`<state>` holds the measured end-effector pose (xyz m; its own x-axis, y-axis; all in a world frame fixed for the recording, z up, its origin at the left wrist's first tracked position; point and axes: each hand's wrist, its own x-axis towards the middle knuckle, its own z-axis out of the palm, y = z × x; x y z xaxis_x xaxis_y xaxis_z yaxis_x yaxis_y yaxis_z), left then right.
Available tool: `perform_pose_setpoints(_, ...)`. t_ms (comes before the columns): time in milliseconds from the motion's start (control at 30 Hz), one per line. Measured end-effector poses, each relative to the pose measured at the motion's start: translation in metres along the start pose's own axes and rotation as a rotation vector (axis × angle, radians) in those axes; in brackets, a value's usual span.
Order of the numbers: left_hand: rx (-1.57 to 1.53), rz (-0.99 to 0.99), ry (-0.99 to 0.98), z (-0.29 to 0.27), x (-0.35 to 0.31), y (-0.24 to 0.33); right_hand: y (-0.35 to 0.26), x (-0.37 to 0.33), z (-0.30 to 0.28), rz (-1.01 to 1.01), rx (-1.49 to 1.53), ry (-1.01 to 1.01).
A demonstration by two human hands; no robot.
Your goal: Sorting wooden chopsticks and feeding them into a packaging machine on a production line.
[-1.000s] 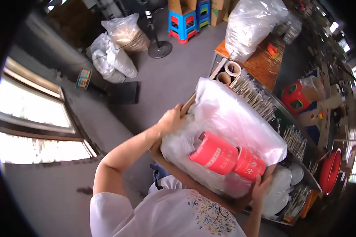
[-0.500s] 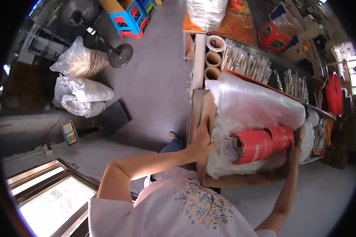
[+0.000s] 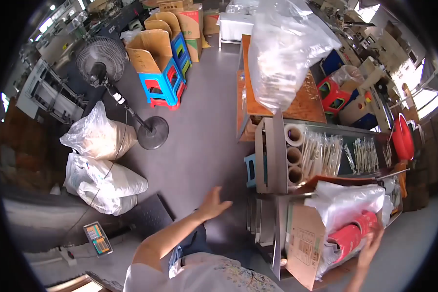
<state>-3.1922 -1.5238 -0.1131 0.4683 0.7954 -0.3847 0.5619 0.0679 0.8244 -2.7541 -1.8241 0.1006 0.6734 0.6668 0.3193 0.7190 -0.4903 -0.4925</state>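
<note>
My left hand [image 3: 212, 204] is off to the left of the cardboard box, in the air over the grey floor. Its thumb and fingers are spread, with nothing in them. At the right side of the box [image 3: 302, 241], my right hand [image 3: 371, 239] has its fingers stretched out beside a red printed cylinder-shaped piece [image 3: 366, 222], seemingly touching it. A second red curved piece [image 3: 344, 242] lies end to end with that one. Both rest on a clear plastic liner bag [image 3: 343, 199] that spills over the box rim. The lower inside of the box is hidden.
Behind the box, wrapped thin sticks [image 3: 323, 155] and cardboard-cored rolls [image 3: 294, 155] fill a tray. A big clear bag [image 3: 282, 58] sits on a wooden table [image 3: 316, 104]. Leftward are a standing fan [image 3: 152, 133], full sacks [image 3: 104, 180] and stacked blue and red stools [image 3: 163, 82].
My left hand has let go of the box's left side and swung left, fingers spread. My right hand stays by the red pieces. The view has tilted up and shifted left.
</note>
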Motion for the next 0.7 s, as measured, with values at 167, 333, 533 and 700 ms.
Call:
perform_pose_setpoints(167,-0.021,-0.292,-0.063,-0.125,0.031,-0.073,-0.176,0.04,0.056,-0.251,-0.262,-0.278)
perform_pose_setpoints(333,-0.079,-0.065,-0.035,-0.205,0.145,-0.03,-0.247,0.094,0.137,-0.226,-0.089,-0.239)
perform_pose_setpoints(533,-0.147,-0.133,-0.227,-0.294,0.264,0.023,-0.282,0.196,0.307,0.088,0.491,-0.418)
perform_pose_setpoints(700,-0.242,-0.198,-0.093,-0.385,0.34,-0.018,-0.421,0.322,0.484,-0.188,0.341,-0.753)
